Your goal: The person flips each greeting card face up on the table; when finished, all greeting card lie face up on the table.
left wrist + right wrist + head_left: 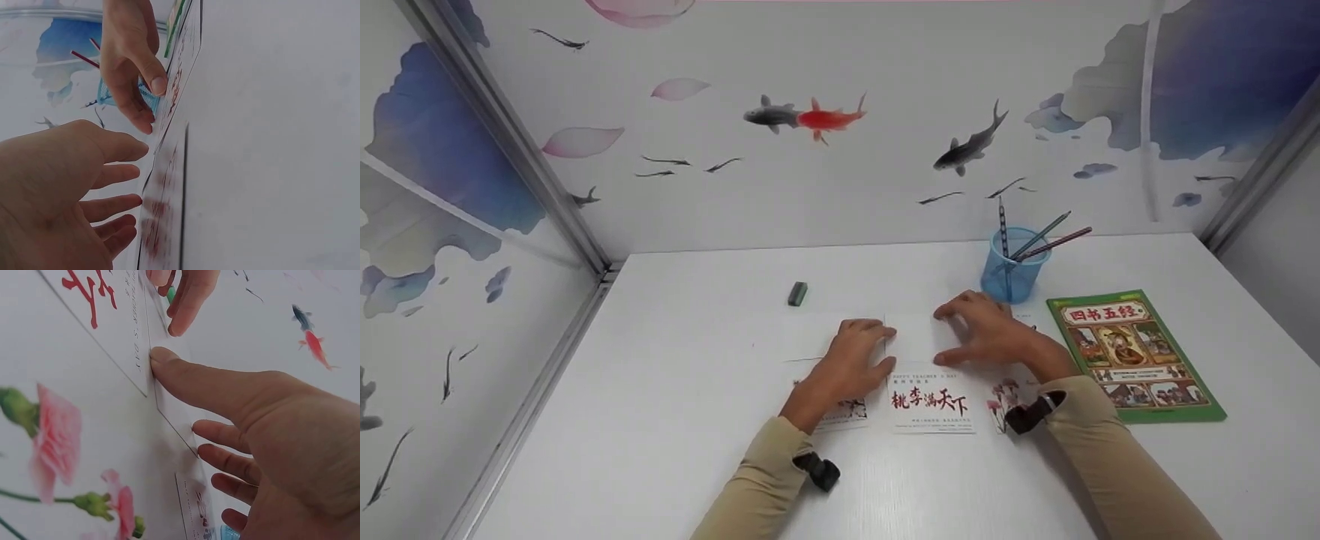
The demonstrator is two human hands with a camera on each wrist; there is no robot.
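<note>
While both of my hands lie on the white paper sheet (911,337), neither grip is clenched: the fingers are spread and nearly straight, pressing down flat. On my right hand (986,330) the thumb (169,363) pushes against the edge of the folded card (931,401), the one printed with red and black brush characters, and the other fingers rest on the sheet beyond it. My left hand (851,360) sits just beside the right, palm down, fingertips (132,149) touching the paper next to a crease line; from the left wrist the sheet runs on past them to my right hand (132,62).

Just under my right wrist, the sheet shows printed pink flowers (53,444) on green stems. Another small printed card (844,411) pokes out by my left wrist. Each wrist carries a small black camera clip (819,472) over a tan sleeve.

Past my right fingertips stands a blue transparent pen cup (1011,266) with a few pencils leaning out of it. To the right of that hand lies a green-covered book (1136,356) with cartoon panels, flat on the desk (675,420). Well beyond my left hand sits a small dark green eraser (797,293). Painted fish and lotus petals cover the booth wall (847,165) behind it all.
</note>
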